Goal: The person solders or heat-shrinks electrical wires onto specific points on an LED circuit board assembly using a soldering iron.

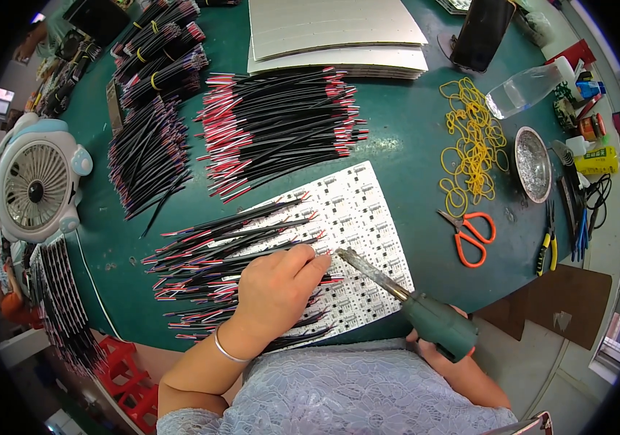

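Note:
My left hand [277,286] is closed in a pinch over the white circuit board sheet [364,217], apparently on the end of a thin black cable mostly hidden under the fingers. Around it, several black cables [245,225] with red and white stripped ends lie across the board's left part. The green handle of a soldering gun [437,322] is gripped in my right hand [440,355], low on the right and partly covered by the tool. Its metal barrel points up and left, with the tip close to my left fingertips; whether they touch is unclear.
Further cable piles [281,123] lie beyond the board, near stacked white sheets [332,32]. Yellow rubber bands [473,145], orange-handled scissors [469,235], a metal bowl [532,165], a bottle [527,88] and pliers [548,239] are at right. A fan [34,181] stands left.

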The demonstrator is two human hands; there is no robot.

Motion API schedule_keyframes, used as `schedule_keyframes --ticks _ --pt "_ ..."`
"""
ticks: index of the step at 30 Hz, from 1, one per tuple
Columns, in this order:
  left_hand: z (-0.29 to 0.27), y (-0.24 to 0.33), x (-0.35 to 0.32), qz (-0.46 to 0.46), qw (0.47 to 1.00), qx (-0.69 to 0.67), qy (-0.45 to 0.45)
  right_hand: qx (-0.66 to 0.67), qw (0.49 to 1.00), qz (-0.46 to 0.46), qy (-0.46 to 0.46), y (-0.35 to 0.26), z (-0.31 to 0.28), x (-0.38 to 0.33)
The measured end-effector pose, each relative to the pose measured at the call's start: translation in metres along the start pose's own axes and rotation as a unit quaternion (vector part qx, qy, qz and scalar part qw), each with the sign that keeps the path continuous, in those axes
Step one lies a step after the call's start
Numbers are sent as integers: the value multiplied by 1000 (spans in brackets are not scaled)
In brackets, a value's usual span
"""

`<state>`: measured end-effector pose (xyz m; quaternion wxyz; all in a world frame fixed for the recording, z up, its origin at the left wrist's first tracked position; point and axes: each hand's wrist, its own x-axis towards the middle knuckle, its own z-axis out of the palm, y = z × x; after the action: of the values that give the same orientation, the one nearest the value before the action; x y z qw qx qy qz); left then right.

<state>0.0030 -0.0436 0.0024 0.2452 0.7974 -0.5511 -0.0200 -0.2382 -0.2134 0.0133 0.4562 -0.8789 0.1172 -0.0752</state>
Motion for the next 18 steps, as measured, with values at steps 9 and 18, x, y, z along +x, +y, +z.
schedule_keyframes --ticks 9,18 --pt "0 -3 1 -5 1000 -21 6 13 999 43 12 0 1 -10" --pt "3 -4 2 3 1000 -20 2 -15 999 18 27 4 5 -11"
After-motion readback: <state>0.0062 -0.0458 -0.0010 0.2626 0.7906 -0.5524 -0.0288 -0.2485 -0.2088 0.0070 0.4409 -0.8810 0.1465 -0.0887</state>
